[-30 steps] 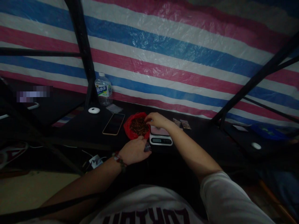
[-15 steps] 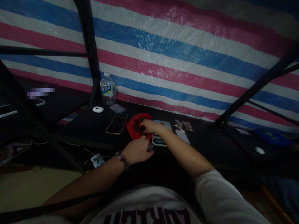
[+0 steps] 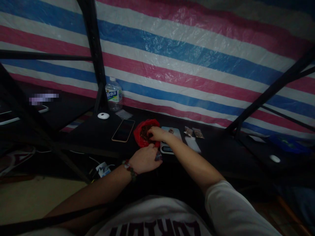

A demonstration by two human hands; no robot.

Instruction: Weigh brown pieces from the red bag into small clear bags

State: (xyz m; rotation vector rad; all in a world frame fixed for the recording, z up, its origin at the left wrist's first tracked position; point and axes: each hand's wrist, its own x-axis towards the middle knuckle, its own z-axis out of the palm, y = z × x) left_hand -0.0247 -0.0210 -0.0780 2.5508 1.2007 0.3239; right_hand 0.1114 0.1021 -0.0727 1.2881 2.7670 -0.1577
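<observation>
A red plastic bag [image 3: 138, 139] stands open on the black desk, full of small brown dried bits [image 3: 145, 132]. My right hand [image 3: 157, 133] reaches into it from the right, its fingers curled down among the bits and the fingertips hidden. Just in front of the bag, my left hand [image 3: 145, 159] is closed around a small clear plastic bag [image 3: 158, 156], which shows past its fingers. Partly under my right forearm lies a white digital scale [image 3: 166, 149] with a small item [image 3: 171, 130] on its pan.
Two small filled clear packets [image 3: 193, 132] lie right of the scale, near a stack of small clear bags [image 3: 192, 144]. To the left are a phone [image 3: 123, 130], a white oval case [image 3: 103, 115] and a plastic bottle [image 3: 114, 95]. Black frame posts [image 3: 94, 49] rise before a striped sheet.
My right fingers shift slightly within the brown bits. My left hand keeps its place with the small clear bag.
</observation>
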